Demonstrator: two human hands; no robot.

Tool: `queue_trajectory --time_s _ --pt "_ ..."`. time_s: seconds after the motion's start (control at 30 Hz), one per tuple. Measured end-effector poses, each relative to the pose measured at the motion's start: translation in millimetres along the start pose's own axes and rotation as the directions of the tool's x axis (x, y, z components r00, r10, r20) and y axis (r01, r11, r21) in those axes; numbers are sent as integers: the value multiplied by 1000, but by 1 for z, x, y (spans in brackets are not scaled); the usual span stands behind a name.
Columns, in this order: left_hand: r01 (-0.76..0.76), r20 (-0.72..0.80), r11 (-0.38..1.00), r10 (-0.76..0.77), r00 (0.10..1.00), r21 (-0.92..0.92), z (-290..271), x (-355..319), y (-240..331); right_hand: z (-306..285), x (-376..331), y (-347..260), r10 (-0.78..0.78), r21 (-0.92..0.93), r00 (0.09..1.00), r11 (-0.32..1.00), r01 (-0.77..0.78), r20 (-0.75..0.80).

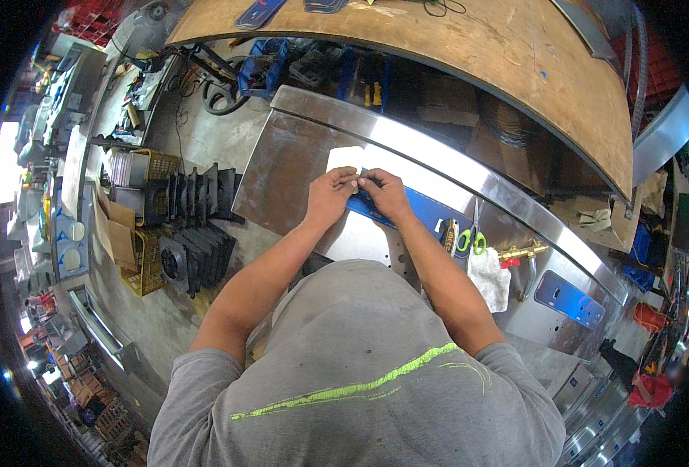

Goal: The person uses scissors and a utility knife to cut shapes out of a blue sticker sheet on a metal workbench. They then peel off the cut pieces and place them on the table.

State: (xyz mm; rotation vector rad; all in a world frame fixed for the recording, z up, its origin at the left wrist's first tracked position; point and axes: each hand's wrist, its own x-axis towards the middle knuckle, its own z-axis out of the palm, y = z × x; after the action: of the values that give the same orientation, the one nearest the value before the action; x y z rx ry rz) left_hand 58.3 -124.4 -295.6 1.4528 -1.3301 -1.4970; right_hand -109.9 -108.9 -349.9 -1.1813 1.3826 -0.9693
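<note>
My left hand [332, 198] and my right hand [385, 196] meet fingertip to fingertip over the metal panel [270, 167] before me. The left fingers are closed at the lower edge of a white sheet [346, 158]. Pinched beside them, the right fingers are at the left end of a long blue strip [434, 208]; what they hold between them is too small to make out. To the right of my right forearm lie a yellow-and-black utility knife [448, 234], scissors [478, 243] with green handles, a white cloth [489, 282] and a brass pipe fitting [525, 253].
A wooden workbench [469, 39] spans the far side, with blue bins [262, 68] beneath. Another blue plate [568, 299] lies at the right. On the floor at left, black slotted parts [196, 257] stand by yellow crates [143, 272] and a cardboard piece [113, 229].
</note>
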Motion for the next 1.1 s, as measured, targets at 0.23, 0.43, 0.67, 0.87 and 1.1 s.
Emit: queue_trajectory --time_s 0.23,0.43,0.67,0.87,1.1 --pt "-35 -3 999 35 999 41 0 1 -3 0 0 1 -8 -19 1000 1000 8 -2" --pt "-71 -18 992 74 997 106 1 1 -2 1 1 1 -42 -1 999 999 42 -17" --pt "-78 -22 983 83 996 167 0 0 4 1 0 0 -47 -16 999 999 46 -12" --pt "-65 -44 983 73 996 171 2 0 5 1 0 0 -9 9 1000 1000 9 -12" --pt "-81 -48 978 91 995 192 2 1 2 -1 -2 -2 5 16 1000 1000 -5 7"
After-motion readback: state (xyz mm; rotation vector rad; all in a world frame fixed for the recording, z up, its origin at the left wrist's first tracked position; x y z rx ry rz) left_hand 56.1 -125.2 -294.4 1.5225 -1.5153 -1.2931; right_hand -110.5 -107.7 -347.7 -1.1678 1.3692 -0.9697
